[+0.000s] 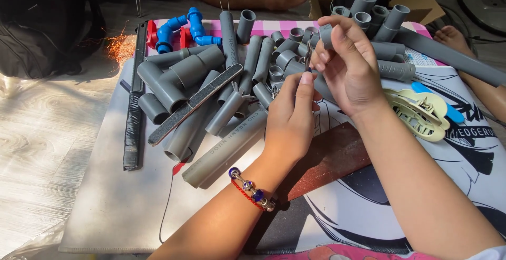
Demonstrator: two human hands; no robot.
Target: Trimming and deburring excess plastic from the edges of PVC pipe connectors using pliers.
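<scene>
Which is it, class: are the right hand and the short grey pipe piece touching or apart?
Touching. The head view shows the right hand pinching the short grey pipe piece in its fingertips.

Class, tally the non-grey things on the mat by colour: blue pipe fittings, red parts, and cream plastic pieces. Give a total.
Blue pipe fittings: 2
Red parts: 2
Cream plastic piece: 1
Total: 5
The right hand pinches a small grey pipe piece; the left hand holds a thin metal tool.
</scene>
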